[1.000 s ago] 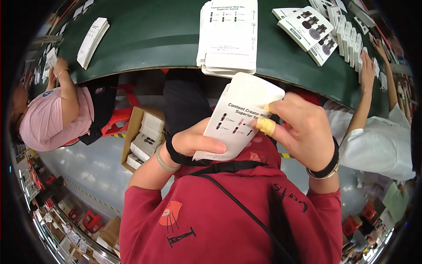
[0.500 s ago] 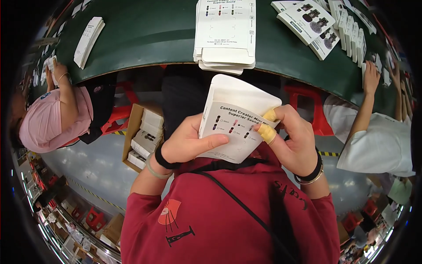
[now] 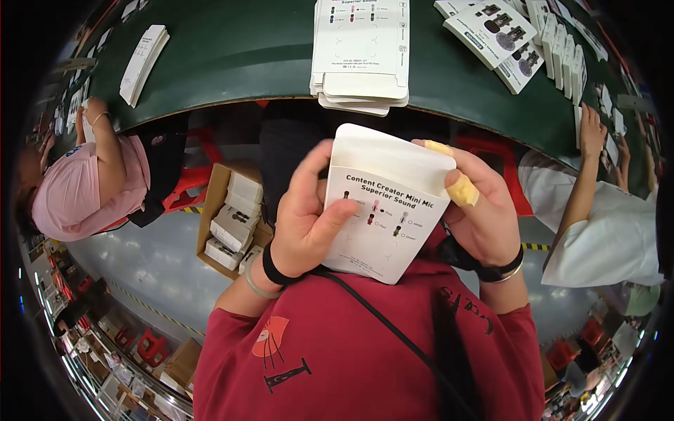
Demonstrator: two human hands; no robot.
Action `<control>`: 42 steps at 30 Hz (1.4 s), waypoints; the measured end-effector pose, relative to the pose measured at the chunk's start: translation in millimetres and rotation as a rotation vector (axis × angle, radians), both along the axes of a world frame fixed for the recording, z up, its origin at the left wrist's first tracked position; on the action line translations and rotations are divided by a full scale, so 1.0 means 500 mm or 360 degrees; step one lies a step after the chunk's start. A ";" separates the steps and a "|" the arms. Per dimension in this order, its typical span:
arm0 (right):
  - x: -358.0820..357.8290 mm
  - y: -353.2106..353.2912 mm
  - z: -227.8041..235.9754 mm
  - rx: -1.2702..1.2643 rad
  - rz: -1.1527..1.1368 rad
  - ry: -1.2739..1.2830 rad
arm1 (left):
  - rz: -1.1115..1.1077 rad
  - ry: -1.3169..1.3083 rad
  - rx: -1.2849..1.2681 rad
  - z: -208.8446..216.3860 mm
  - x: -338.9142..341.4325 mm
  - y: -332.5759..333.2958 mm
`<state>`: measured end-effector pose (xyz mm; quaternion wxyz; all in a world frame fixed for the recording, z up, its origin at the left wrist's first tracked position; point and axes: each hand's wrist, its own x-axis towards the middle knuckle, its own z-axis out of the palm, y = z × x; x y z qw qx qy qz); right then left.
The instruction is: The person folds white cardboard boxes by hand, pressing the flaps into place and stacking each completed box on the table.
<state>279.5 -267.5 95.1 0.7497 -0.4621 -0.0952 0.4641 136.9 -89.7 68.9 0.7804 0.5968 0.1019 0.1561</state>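
A white carton (image 3: 372, 245) with small coloured pictures on its front is in front of my chest, slightly tilted, its top flap standing up. My left hand (image 3: 302, 221) grips its left side, thumb across the front and fingers behind. At the upper right corner, my right hand (image 3: 484, 203) holds the edge between thumb and fingers; yellow tape wraps the thumb and index finger. Past the carton, a stack of similar flat white cartons (image 3: 361, 52) lies at the edge of the green table (image 3: 232, 63). The inside of the carton is hidden.
Finished-looking white boxes (image 3: 491, 31) lie piled and lined up at the table's right. A slim white stack (image 3: 142, 64) lies at the left. A cardboard box (image 3: 210, 245) of white boxes stands on the floor. People (image 3: 91, 182) sit at both sides, near red stools (image 3: 200, 168).
The carton has come down a little and its front shows flatter and fuller. My right hand has moved from the front panel's top edge out to the upper right corner. My left fingers have shifted upward.
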 end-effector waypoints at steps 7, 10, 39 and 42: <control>0.018 0.012 0.007 0.0045 0.0246 0.0303 | -0.0070 -0.0125 0.0290 -0.004 -0.014 0.012; 0.010 0.017 0.029 -0.0140 0.0159 -0.0130 | -0.0184 0.0102 0.0511 -0.006 -0.024 0.020; -0.003 -0.018 0.079 -0.0546 0.0409 -0.1090 | -0.0784 0.0355 0.0460 0.088 0.086 0.074; 0.000 -0.014 0.066 -0.0509 0.0403 -0.0982 | -0.0742 0.0077 0.0879 0.077 0.070 0.073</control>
